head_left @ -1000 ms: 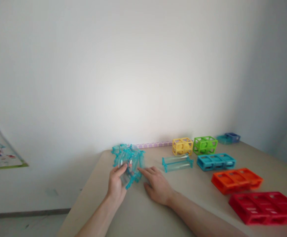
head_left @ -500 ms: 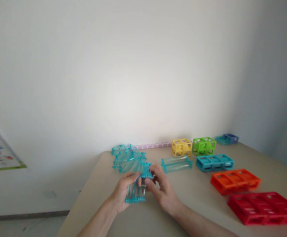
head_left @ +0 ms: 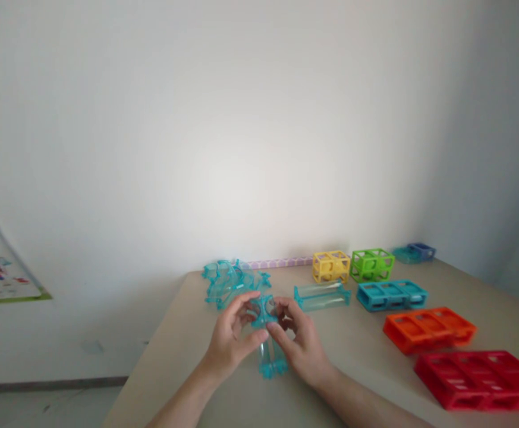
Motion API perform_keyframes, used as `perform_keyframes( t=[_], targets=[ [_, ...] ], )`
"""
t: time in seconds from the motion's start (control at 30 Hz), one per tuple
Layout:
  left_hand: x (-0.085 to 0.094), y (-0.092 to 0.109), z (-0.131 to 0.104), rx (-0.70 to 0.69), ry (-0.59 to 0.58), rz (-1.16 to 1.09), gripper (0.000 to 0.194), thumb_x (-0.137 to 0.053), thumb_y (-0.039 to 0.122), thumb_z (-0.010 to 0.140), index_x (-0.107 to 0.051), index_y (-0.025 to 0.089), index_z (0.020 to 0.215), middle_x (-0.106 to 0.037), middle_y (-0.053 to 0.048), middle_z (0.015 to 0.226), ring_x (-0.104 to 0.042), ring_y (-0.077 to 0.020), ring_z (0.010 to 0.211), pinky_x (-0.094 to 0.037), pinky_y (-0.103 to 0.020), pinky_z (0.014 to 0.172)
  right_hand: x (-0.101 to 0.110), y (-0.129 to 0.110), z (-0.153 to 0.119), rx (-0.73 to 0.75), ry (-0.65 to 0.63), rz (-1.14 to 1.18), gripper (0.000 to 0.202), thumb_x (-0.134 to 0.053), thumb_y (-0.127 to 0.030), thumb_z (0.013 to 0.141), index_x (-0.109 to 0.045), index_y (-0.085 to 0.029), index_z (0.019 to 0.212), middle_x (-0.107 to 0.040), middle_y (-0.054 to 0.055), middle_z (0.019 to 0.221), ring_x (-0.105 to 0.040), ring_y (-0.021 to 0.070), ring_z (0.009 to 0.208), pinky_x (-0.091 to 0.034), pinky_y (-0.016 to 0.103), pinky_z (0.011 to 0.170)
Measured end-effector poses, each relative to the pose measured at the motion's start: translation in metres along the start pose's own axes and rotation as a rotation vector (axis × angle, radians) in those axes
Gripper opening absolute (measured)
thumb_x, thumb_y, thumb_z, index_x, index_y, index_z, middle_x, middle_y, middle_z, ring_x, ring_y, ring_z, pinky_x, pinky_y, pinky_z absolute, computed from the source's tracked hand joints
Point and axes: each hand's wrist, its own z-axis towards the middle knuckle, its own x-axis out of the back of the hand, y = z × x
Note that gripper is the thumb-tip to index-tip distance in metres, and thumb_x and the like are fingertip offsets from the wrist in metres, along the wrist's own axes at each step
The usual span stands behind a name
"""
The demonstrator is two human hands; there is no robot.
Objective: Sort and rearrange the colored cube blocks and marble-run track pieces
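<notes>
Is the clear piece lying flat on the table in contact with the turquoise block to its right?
Apart. The head view shows a narrow strip of table between the clear piece and the turquoise block.

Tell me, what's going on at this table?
A person is holding a clear teal-edged part between the left hand and the right hand, fingers and thumbs near its upper end; whether it is one piece or several joined is hard to tell. Beyond the hands lies a cluster of similar clear pieces, with a lone clear tube to the right. Farther right on the table are yellow, green, blue, orange and red open frames.
</notes>
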Motion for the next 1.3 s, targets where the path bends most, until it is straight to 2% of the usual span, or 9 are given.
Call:
perform_keyframes(
  t=[0.13, 0.3, 0.47, 0.53, 0.6, 0.77, 0.93, 1.1, 1.3],
  targets=[
    [-0.003, -0.004, -0.004, -0.012, 0.029, 0.141, 0.051, -0.078, 0.021, 0.064, -0.063, 0.021, 0.112, -0.067, -0.008, 0.101, -0.063, -0.0217, 0.090, -0.049, -0.030, 0.083, 0.001, 0.000, -0.001, 0.084, -0.033, 0.004, 0.038, -0.054, -0.032, 0.088, -0.046, -0.023, 0.124, -0.061, 0.005, 0.098, -0.058, 0.0181, 0.085, -0.048, 0.029, 0.068],
    [-0.005, -0.006, -0.006, -0.035, 0.078, 0.160, 0.050, -0.080, 0.020, 0.061, -0.065, 0.019, 0.109, -0.069, -0.009, 0.096, -0.065, -0.0228, 0.088, -0.050, -0.031, 0.083, -0.001, 0.001, -0.002, 0.103, -0.055, -0.039, 0.033, -0.051, -0.034, 0.090, -0.046, -0.023, 0.120, -0.061, 0.006, 0.097, -0.059, 0.0191, 0.085, -0.049, 0.031, 0.072],
    [0.002, 0.000, 0.000, -0.050, 0.258, 0.084, 0.049, -0.080, 0.023, 0.060, -0.065, 0.019, 0.106, -0.068, -0.005, 0.086, -0.064, -0.0179, 0.081, -0.051, -0.026, 0.077, 0.001, 0.014, 0.002, -0.051, 0.114, -0.015, 0.033, -0.047, -0.040, 0.092, -0.043, -0.024, 0.120, -0.060, 0.007, 0.105, -0.061, 0.0191, 0.088, -0.050, 0.030, 0.072],
    [0.005, 0.001, 0.003, -0.058, 0.296, 0.074, 0.048, -0.079, 0.024, 0.061, -0.065, 0.019, 0.107, -0.068, -0.004, 0.085, -0.064, -0.0166, 0.080, -0.051, -0.025, 0.076, 0.004, 0.019, 0.003, -0.064, 0.140, -0.039, 0.034, -0.047, -0.041, 0.092, -0.042, -0.024, 0.121, -0.060, 0.007, 0.104, -0.061, 0.0189, 0.087, -0.050, 0.030, 0.071],
    [0.006, 0.001, 0.005, -0.057, 0.280, 0.084, 0.048, -0.080, 0.023, 0.061, -0.066, 0.019, 0.106, -0.067, -0.004, 0.085, -0.063, -0.0163, 0.080, -0.051, -0.025, 0.076, 0.007, 0.018, 0.003, -0.017, 0.124, -0.078, 0.034, -0.048, -0.039, 0.091, -0.043, -0.025, 0.122, -0.060, 0.005, 0.102, -0.059, 0.0186, 0.088, -0.049, 0.029, 0.072],
    [0.003, -0.005, 0.004, -0.050, 0.152, 0.132, 0.051, -0.081, 0.019, 0.059, -0.066, 0.020, 0.108, -0.066, -0.004, 0.088, -0.062, -0.0163, 0.080, -0.050, -0.025, 0.078, 0.005, 0.005, 0.000, 0.085, 0.029, -0.116, 0.033, -0.048, -0.036, 0.091, -0.044, -0.023, 0.121, -0.058, 0.004, 0.094, -0.057, 0.0177, 0.083, -0.047, 0.029, 0.071],
    [0.002, -0.008, 0.000, -0.068, 0.089, 0.161, 0.050, -0.080, 0.017, 0.061, -0.066, 0.023, 0.108, -0.066, -0.004, 0.091, -0.061, -0.0164, 0.083, -0.049, -0.024, 0.078, 0.004, 0.000, -0.001, 0.107, -0.039, -0.106, 0.032, -0.049, -0.035, 0.091, -0.044, -0.023, 0.121, -0.057, 0.004, 0.093, -0.055, 0.0177, 0.081, -0.046, 0.030, 0.068],
    [0.003, -0.007, 0.000, -0.065, 0.071, 0.163, 0.048, -0.080, 0.019, 0.061, -0.068, 0.021, 0.108, -0.066, -0.006, 0.100, -0.062, -0.0180, 0.085, -0.050, -0.025, 0.080, 0.004, 0.000, -0.002, 0.114, -0.049, -0.106, 0.035, -0.049, -0.035, 0.091, -0.043, -0.023, 0.123, -0.057, 0.003, 0.090, -0.054, 0.0176, 0.078, -0.045, 0.030, 0.068],
    [0.003, -0.007, 0.000, -0.095, -0.004, 0.209, 0.048, -0.078, 0.024, 0.066, -0.065, 0.019, 0.111, -0.065, -0.007, 0.104, -0.062, -0.0191, 0.090, -0.050, -0.029, 0.085, 0.003, -0.004, -0.003, 0.147, -0.073, -0.077, 0.032, -0.049, -0.035, 0.091, -0.046, -0.023, 0.121, -0.057, 0.003, 0.089, -0.053, 0.0166, 0.075, -0.045, 0.028, 0.066]
  ],
)
